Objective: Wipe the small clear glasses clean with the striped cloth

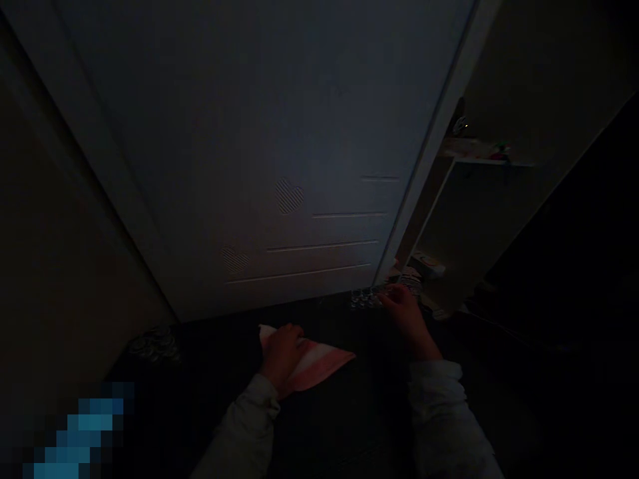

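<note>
The scene is very dark. My left hand rests flat on a pink and white striped cloth that lies on a dark surface, fingers spread over its left end. My right hand reaches forward to the right, with its fingers curled at a small glinting clear object by the foot of a large white door. What those fingers grip is hard to make out. Both arms wear light grey sleeves.
A white sliding door with heart patterns fills the view ahead. To its right stands a white shelf unit with small items on its shelves. A patterned object lies at the left on the dark surface.
</note>
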The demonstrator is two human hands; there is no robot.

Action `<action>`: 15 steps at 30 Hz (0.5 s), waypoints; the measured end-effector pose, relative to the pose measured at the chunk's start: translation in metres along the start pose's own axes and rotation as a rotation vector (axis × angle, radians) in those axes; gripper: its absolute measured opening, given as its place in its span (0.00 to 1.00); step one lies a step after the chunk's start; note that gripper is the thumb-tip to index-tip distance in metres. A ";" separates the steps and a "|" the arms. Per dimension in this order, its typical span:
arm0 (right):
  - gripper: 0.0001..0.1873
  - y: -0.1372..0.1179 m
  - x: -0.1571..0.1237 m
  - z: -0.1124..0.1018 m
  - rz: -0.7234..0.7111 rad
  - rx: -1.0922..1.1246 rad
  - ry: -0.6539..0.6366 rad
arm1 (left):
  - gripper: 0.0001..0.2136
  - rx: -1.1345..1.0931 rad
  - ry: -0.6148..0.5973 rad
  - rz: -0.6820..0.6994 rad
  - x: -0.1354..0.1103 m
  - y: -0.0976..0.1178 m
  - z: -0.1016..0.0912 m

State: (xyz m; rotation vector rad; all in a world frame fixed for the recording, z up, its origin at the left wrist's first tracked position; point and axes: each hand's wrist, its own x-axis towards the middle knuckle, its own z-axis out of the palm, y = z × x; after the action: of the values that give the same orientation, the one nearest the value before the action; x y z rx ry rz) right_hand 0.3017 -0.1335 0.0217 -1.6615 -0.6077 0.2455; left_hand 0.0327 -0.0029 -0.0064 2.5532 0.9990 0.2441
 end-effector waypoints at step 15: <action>0.17 0.076 0.015 0.001 0.041 -0.129 0.137 | 0.10 0.052 0.054 0.032 0.000 -0.005 0.006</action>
State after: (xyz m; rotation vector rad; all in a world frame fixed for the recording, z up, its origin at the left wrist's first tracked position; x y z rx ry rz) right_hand 0.3331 -0.1305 -0.0487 -1.8002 -0.4954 0.1225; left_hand 0.0316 -0.0008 -0.0142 2.6245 0.9974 0.3012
